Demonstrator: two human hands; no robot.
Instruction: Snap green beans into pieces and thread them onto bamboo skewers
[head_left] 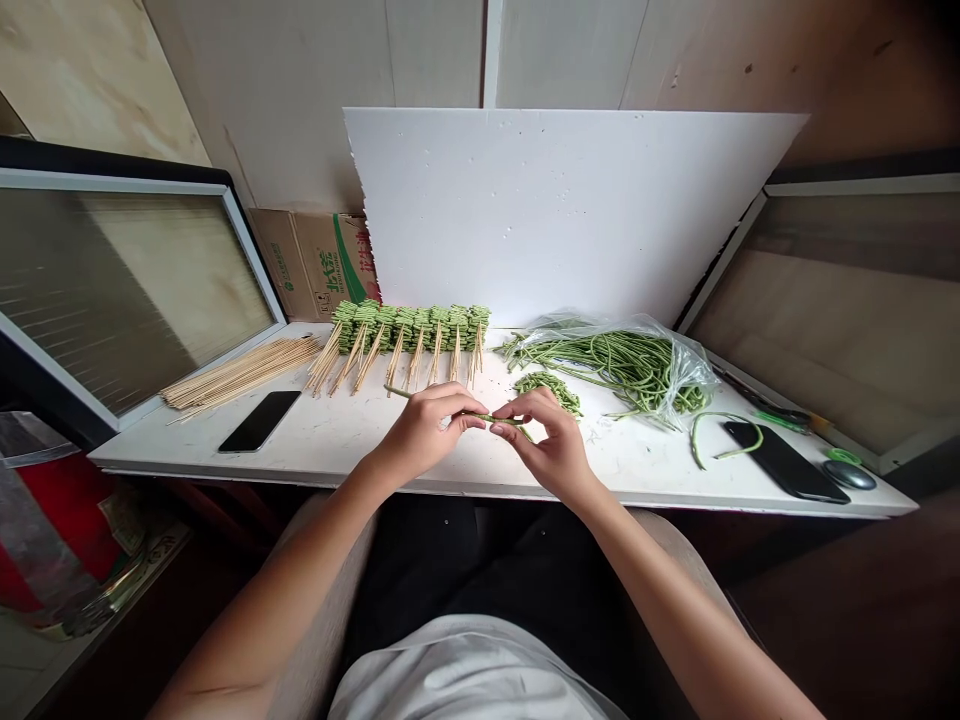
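White counter (637, 470) runs across in front, pale upright board (577, 210) along its back, cardboard box (307, 260) at back L. Glazed frames flank it: L frame (150, 280), R frame (840, 300). Far L of counter: bare sticks (232, 375) in a flat heap, L phone (260, 421) lying just below. Stick-and-bean stacks (411, 330) stand in a row at back, L of center, stick ends toward the person. R of center: long beans (622, 365) in/on a clear plastic bag (694, 370). Cut pieces (551, 385) lie just beyond R hand (551, 445), which hides part of the pile. Far R: dark R phone (784, 460), small grey mouse-like item (849, 474) w/ green on it beside.

Counts: abt 8 stacks in the row; 2 phones; 1 loose bean (697, 440) off by itself, one end crossing R phone; 1 heap of bare sticks, too many to count; long beans & cut pieces same, uncountable.

Grip: both hands closed w/ fingertips pinched on same held bean (486, 416), above counter's near part, btwn stacks & cut pieces. L hand (424, 430) pinches thumb-to-fingers, bean's tail sticking out past it to the L; R hand pinches right next to it, short end showing below its fingers. Hands near each other, small gap btwn.
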